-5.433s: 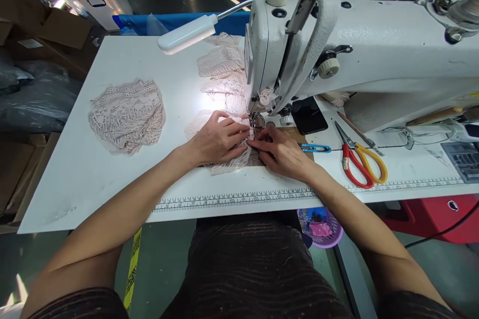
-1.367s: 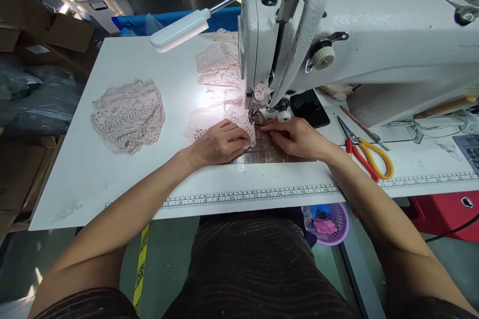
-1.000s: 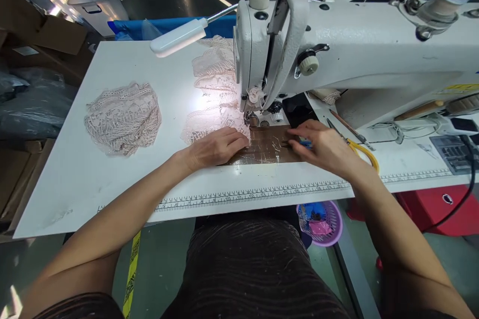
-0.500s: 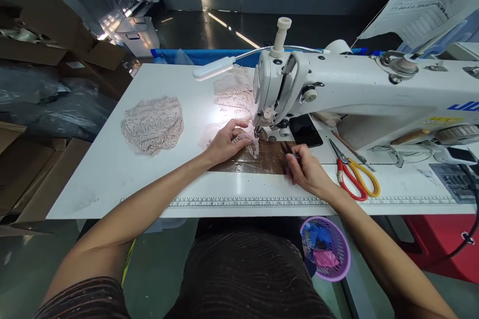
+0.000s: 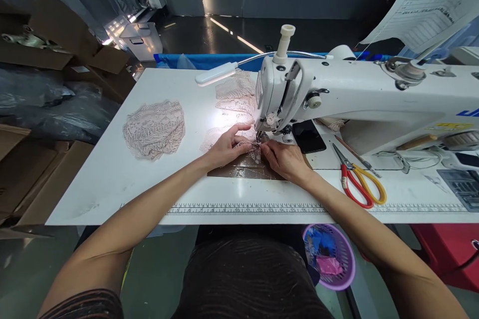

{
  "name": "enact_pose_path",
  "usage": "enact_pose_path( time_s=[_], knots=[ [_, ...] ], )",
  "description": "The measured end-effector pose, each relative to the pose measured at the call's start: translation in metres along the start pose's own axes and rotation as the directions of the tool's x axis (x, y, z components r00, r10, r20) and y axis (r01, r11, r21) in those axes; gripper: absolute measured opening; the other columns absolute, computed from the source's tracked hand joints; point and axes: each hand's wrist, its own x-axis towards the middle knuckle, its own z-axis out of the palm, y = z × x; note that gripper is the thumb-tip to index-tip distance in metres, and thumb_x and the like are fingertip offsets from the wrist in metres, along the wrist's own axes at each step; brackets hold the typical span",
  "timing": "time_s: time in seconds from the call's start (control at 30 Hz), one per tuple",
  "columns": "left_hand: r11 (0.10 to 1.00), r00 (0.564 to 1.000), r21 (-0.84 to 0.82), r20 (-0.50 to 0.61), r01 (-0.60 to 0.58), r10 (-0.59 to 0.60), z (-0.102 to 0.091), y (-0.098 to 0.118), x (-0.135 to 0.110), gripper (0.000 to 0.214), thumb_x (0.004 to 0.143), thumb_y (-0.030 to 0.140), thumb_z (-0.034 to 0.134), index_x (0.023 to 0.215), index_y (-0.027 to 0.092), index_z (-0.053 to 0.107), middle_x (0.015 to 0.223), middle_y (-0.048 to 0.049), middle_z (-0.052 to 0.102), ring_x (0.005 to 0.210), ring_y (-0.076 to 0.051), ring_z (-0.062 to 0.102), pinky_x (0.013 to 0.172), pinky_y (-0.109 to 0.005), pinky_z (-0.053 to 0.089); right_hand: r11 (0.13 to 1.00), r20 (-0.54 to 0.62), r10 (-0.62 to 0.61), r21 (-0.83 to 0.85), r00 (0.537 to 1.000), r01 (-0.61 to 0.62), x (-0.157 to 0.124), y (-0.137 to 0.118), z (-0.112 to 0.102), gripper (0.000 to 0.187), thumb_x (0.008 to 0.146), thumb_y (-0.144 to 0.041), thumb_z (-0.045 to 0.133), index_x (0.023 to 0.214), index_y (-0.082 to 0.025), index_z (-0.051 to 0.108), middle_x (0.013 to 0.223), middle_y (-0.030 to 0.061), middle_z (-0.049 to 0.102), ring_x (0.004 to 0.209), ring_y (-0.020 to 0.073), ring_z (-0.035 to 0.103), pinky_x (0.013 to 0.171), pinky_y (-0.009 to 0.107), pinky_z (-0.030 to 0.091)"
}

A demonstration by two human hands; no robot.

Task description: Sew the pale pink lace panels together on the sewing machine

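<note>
Pale pink lace fabric (image 5: pixel 255 155) lies under the needle area of a white sewing machine (image 5: pixel 277 89). My left hand (image 5: pixel 229 145) is closed on the lace just left of the presser foot, thumb and fingertips pinching its edge. From the other side my right hand (image 5: pixel 286 159) pinches the same lace at the foot, its fingertips close to those of my left hand. Whether the dark snips are still inside my right hand is hidden. More lace (image 5: pixel 235 97) extends behind, lit by the lamp (image 5: pixel 216 74).
A pile of lace (image 5: pixel 154 129) sits on the left of the white table (image 5: pixel 101 179). Scissors (image 5: pixel 357 177) with red and yellow handles lie at right, near a black phone (image 5: pixel 309 136). A brown plate (image 5: pixel 239 170) is beneath my hands. A purple basket (image 5: pixel 348 264) stands below.
My right hand has moved left to the lace by the presser foot; the dark snips it held are out of sight. My left hand stays at the lace. The view has shifted slightly.
</note>
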Motion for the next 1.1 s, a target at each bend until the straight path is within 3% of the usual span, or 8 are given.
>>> enact_pose_path(
  time_s=[0.17,0.43,0.6,0.73,0.83,0.93,1.03,1.1],
  knots=[
    [0.998,1.000,-0.055,0.009,0.018,-0.017,-0.002,-0.001,0.002,0.061,0.085,0.037,0.072,0.134,0.015,0.043,0.089,-0.0037,0.074,0.083,-0.014,0.068,0.080,-0.027,0.048,0.998,0.026,0.046,-0.037,0.999,-0.045,0.007,-0.003,0.006,0.049,0.103,-0.046,0.028,0.106,-0.016,0.066,0.078,0.0103,0.071,0.068,0.0246,0.063,0.055,0.030,0.029],
    [0.998,1.000,-0.063,-0.015,0.024,-0.025,-0.002,-0.002,0.003,0.063,0.083,0.036,0.073,0.134,0.015,0.042,0.076,0.0022,0.069,0.067,-0.010,0.062,0.066,-0.023,0.045,0.991,0.032,0.122,0.053,0.992,-0.123,0.015,-0.007,0.011,0.044,0.102,-0.049,0.034,0.091,-0.020,0.065,0.072,0.0060,0.067,0.065,0.0221,0.061,0.054,0.028,0.024],
    [0.999,1.000,-0.043,0.001,0.018,-0.018,-0.003,-0.003,0.003,0.061,0.085,0.035,0.070,0.134,0.015,0.041,0.085,-0.0022,0.072,0.075,-0.013,0.066,0.069,-0.025,0.047,0.994,-0.011,0.084,0.066,0.996,-0.083,0.016,-0.010,0.011,0.042,0.102,-0.049,0.035,0.096,-0.020,0.065,0.076,0.0067,0.069,0.066,0.0214,0.061,0.054,0.028,0.024],
    [1.000,1.000,0.013,0.006,0.002,-0.002,-0.001,-0.002,0.002,0.059,0.089,0.036,0.066,0.136,0.014,0.038,0.088,-0.0044,0.074,0.079,-0.015,0.067,0.074,-0.027,0.049,0.996,-0.095,0.080,0.057,0.992,-0.075,0.018,-0.016,0.016,0.046,0.101,-0.050,0.034,0.093,-0.018,0.066,0.075,0.0087,0.070,0.064,0.0211,0.060,0.052,0.028,0.023],
    [0.981,0.996,0.173,0.017,-0.084,0.082,-0.002,0.000,-0.002,0.063,0.090,0.041,0.065,0.139,0.015,0.035,0.088,-0.0045,0.074,0.078,-0.016,0.067,0.076,-0.029,0.049,0.991,-0.133,0.089,0.109,0.987,-0.075,0.011,-0.012,0.018,0.049,0.102,-0.049,0.030,0.093,-0.017,0.066,0.073,0.0086,0.070,0.058,0.0201,0.059,0.051,0.029,0.027],
    [0.808,0.937,0.475,0.163,-0.348,0.308,-0.009,0.001,-0.004,0.069,0.081,0.047,0.074,0.134,0.014,0.045,0.096,-0.0089,0.073,0.079,-0.019,0.065,0.075,-0.033,0.049,0.984,-0.163,0.033,0.177,0.986,-0.004,-0.008,0.002,0.014,0.048,0.101,-0.048,0.030,0.094,-0.018,0.066,0.076,0.0087,0.071,0.060,0.0198,0.061,0.055,0.029,0.035],
    [0.511,0.813,0.638,0.382,-0.576,0.439,-0.014,0.000,-0.004,0.038,0.082,0.043,0.072,0.108,0.017,0.065,0.097,-0.0094,0.070,0.085,-0.021,0.063,0.078,-0.037,0.049,0.984,-0.174,0.033,0.176,0.984,-0.002,-0.031,0.020,0.006,0.045,0.101,-0.047,0.032,0.097,-0.018,0.067,0.076,0.0080,0.070,0.065,0.0201,0.062,0.058,0.029,0.039],
    [0.385,0.751,0.661,0.451,-0.644,0.481,-0.015,-0.001,-0.003,0.014,0.088,0.031,0.065,0.095,0.020,0.070,0.096,-0.0076,0.069,0.085,-0.019,0.062,0.077,-0.036,0.049,0.996,-0.189,0.039,0.084,0.981,-0.024,-0.041,0.029,0.000,0.041,0.099,-0.046,0.039,0.103,-0.018,0.068,0.087,0.0108,0.070,0.079,0.0241,0.063,0.064,0.032,0.042]
  ],
)
